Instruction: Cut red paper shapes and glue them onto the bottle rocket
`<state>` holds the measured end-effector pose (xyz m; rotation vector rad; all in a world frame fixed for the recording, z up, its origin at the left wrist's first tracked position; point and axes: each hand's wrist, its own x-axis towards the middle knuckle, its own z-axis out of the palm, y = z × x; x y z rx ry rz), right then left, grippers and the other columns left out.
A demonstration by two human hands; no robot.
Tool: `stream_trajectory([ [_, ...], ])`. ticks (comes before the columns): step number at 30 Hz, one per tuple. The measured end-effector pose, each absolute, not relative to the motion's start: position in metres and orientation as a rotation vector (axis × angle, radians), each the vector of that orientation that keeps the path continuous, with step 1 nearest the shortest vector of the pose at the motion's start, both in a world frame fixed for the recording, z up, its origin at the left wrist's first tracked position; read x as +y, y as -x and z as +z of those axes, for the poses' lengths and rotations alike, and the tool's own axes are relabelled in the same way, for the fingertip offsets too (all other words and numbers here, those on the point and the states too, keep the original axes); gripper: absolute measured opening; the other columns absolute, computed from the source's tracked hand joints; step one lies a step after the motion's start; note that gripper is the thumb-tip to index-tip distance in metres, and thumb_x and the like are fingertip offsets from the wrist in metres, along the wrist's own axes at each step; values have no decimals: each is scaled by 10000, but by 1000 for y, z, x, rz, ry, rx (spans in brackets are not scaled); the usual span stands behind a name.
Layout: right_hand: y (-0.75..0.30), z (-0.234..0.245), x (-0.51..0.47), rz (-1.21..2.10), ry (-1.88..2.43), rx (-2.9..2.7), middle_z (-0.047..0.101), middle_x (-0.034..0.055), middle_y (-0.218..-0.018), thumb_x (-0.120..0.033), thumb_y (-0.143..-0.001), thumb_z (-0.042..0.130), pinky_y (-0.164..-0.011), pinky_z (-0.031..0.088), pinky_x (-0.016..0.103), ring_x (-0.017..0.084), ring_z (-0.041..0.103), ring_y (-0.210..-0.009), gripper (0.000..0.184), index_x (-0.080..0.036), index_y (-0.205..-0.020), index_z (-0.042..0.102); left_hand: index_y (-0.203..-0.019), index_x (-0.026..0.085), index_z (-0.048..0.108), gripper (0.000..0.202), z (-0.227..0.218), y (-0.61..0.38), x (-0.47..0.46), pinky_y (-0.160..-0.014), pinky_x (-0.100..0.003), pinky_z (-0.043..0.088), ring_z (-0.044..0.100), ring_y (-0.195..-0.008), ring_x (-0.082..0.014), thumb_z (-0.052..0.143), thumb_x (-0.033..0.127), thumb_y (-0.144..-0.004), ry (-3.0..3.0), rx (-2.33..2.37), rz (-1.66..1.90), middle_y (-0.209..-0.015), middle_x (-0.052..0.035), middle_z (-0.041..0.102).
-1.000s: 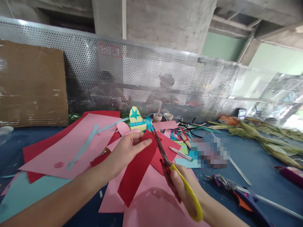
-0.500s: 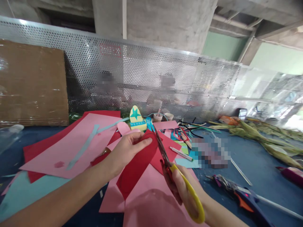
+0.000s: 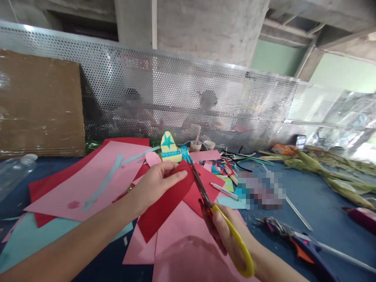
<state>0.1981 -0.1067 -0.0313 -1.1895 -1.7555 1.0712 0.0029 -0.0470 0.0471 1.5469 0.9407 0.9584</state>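
Between the thumb and fingers of my left hand point(image 3: 160, 181) is a piece of red paper point(image 3: 166, 209), its rounded end up and its lower end hanging to the left. My right hand point(image 3: 225, 229) grips scissors point(image 3: 235, 239) with yellow handles. Their blades point up and away from me and lie along the right edge of the red paper, close to my left fingertips. Pink sheets point(image 3: 188, 239) lie below both hands. Another red sheet point(image 3: 205, 184) is behind the blades, and a white marker point(image 3: 223, 190) rests just right of them.
Left are stacked pink and red sheets point(image 3: 96, 176), light blue paper point(image 3: 44, 235) and a clear bottle point(image 3: 17, 172). A yellow cutout with a star point(image 3: 168, 141) stands at the back. Right are a glue gun point(image 3: 305, 244) and dry husks point(image 3: 323, 168). A perforated metal panel point(image 3: 182, 78) closes the far side.
The red paper has turned a little, its lower end swinging left. The blades are closer together at its edge. Both hands stay in nearly the same place.
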Motion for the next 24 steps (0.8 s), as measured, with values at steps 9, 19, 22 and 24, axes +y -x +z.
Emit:
stream_trajectory([
  [9,-196,-34,-105,1020,1169,-1753,310,-60,-497,-838,-833,271,-370,213,220,94,304,-429,632,-237,-657,359,-789,202,695,265,49,5,-40,-656,-265,469,631,-726,-165,719,466,-782,-1619,961,900,-791,0,713],
  [19,-195,-17,-110,1056,1224,-1785,329,-51,-476,-901,-771,247,-332,177,220,87,279,-395,680,-245,-625,350,-804,203,728,225,56,17,-32,-664,-272,485,666,-765,-201,712,427,-786,-1726,952,819,-810,-30,742],
  [22,-194,-13,-111,1093,1238,-1795,316,-60,-471,-929,-732,255,-320,179,217,79,271,-375,693,-249,-624,335,-762,206,725,226,60,22,-27,-622,-260,474,657,-693,-190,722,432,-766,-1765,985,752,-747,-17,727],
  [24,-194,-14,-111,1127,1228,-1803,306,-66,-466,-938,-717,264,-317,174,216,77,265,-369,697,-250,-629,333,-762,217,747,222,61,26,-24,-619,-259,473,654,-694,-194,731,438,-747,-1815,1004,728,-755,-20,733],
])
